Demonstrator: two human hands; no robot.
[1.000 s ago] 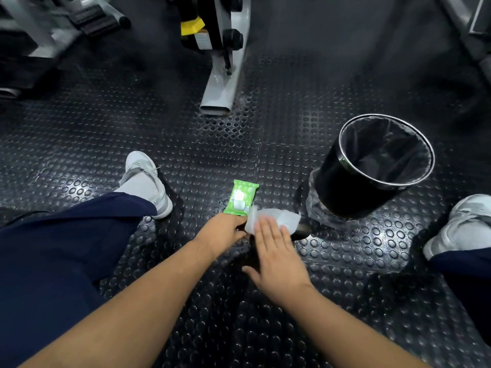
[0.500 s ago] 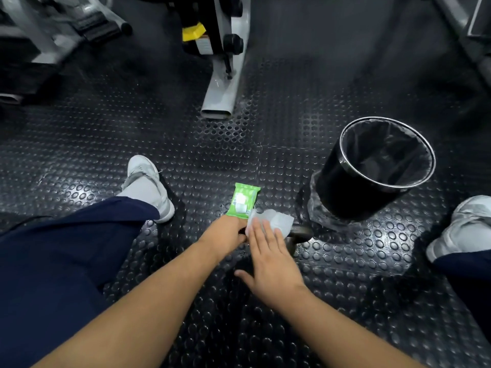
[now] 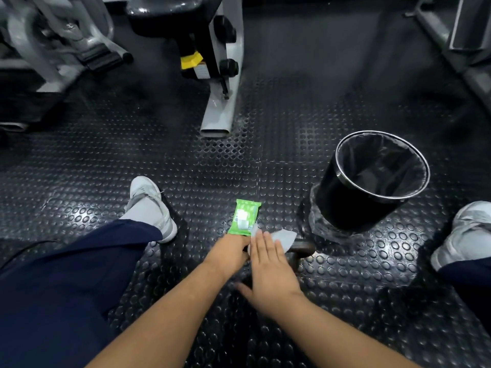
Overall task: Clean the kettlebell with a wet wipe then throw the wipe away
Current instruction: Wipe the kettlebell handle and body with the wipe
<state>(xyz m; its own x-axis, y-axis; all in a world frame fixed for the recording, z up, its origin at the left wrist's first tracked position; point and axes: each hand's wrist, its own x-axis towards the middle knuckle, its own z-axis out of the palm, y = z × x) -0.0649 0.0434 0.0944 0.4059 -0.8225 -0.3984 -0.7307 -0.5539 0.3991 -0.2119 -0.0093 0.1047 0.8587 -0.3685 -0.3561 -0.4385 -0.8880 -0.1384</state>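
A dark kettlebell (image 3: 301,251) stands on the studded floor between my legs, mostly hidden under my hands; only part of its handle shows. My right hand (image 3: 271,272) lies flat with straight fingers, pressing a white wet wipe (image 3: 284,239) onto the kettlebell. My left hand (image 3: 228,252) curls round the left side of the kettlebell's handle, its fingers hidden. Just beyond my hands lies a green pack of wipes (image 3: 244,217). A black bin (image 3: 372,181) with a dark liner stands open to the right.
My two white shoes (image 3: 151,205) (image 3: 465,235) flank the spot. A grey machine foot (image 3: 220,112) juts toward me at the back centre. More gym frames stand at back left (image 3: 53,49) and back right (image 3: 457,35).
My right hand has slid the wipe slightly leftward along the kettlebell. The view has tilted up a little. My left hand stays where it was.
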